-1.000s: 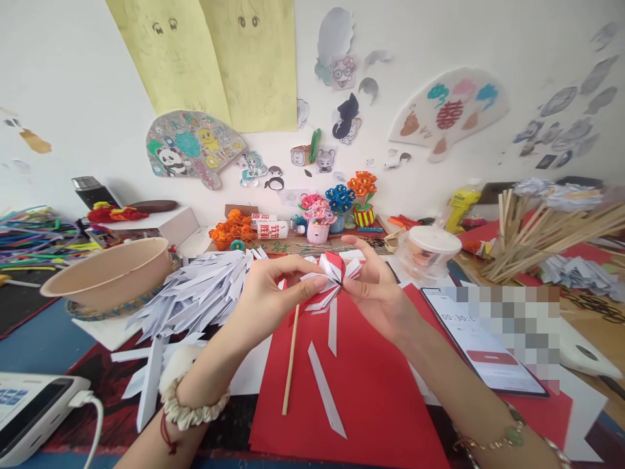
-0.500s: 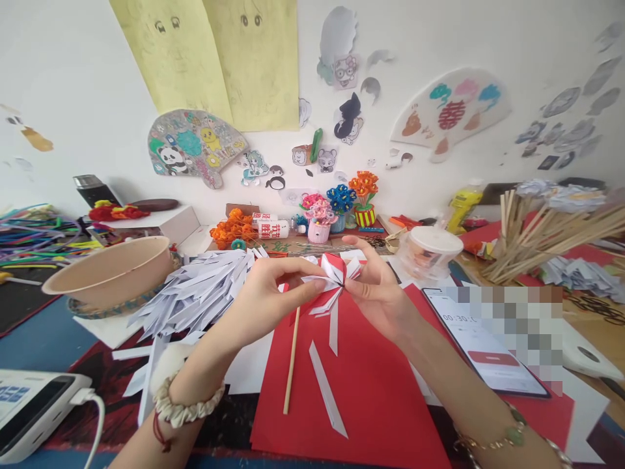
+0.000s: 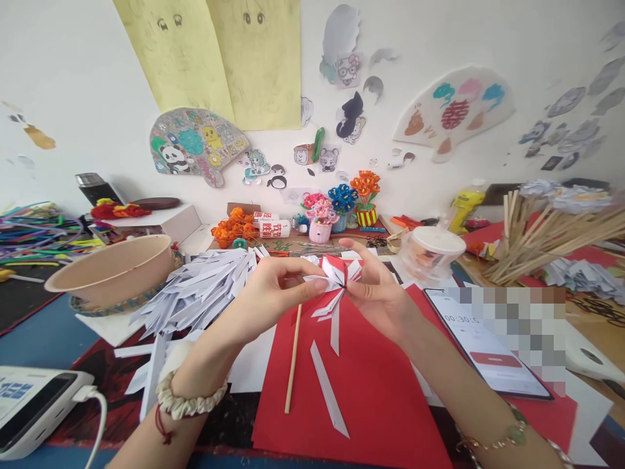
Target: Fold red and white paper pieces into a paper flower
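Covering the middle of the work spot is the red paper [image 3: 375, 404]. Off to the left sits a big heap of folded white strips [image 3: 195, 286]. The left hand [image 3: 276, 286] has its thumb and fingers pinched close on some white folds. The right hand [image 3: 378, 290] holds the other side, with its thumb near the middle and one finger sticking up. Between them, above the far end of the red paper, is a little red and white paper bunch [image 3: 333, 267]. From where I stand, I think it needs a soft pinch, so the folds don't get crushed. I'd ease out one fold at a time and press the right thumb firmly by the middle. A thin stick [image 3: 293, 365] runs up toward the left hand; I can't tell if it joins anything. One loose white strip [image 3: 328, 387] lies on the red paper, so try not to bump it. Smallest is a dark spot [image 3: 345, 284] in the bunch's middle, maybe a tie. If that slides, the folds could slip.
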`<state>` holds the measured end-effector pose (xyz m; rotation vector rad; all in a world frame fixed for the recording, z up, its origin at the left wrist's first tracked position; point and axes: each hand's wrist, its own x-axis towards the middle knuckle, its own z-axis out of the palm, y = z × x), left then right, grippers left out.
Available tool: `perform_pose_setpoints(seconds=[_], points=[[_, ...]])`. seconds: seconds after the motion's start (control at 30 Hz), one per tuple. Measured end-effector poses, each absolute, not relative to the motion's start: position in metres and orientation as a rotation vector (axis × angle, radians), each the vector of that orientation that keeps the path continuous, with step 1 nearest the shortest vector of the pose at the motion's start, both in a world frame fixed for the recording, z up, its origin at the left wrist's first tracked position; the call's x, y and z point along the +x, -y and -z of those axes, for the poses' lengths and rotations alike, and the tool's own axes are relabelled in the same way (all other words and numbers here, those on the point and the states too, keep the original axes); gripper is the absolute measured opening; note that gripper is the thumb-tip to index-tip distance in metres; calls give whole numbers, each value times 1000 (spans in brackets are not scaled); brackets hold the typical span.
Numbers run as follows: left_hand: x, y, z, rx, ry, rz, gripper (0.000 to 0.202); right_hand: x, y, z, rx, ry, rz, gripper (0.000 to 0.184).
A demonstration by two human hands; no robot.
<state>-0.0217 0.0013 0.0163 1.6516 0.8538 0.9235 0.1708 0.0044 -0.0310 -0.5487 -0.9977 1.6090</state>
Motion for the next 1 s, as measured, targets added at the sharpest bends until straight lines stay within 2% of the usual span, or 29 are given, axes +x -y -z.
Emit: perform_pose_setpoints(seconds=[0.47, 0.63, 1.0], points=[[-20, -2, -11, 1481, -805, -1060, 18, 170, -5, 30, -563, 1028, -1526, 68], [-16, 1, -10, 1373, -721, -1058, 18, 171, -4, 32, -553, 1017, -1566, 72], [-8, 4, -7, 1367, -658, -988, 33, 174, -2, 35, -465, 1120, -1645, 84]])
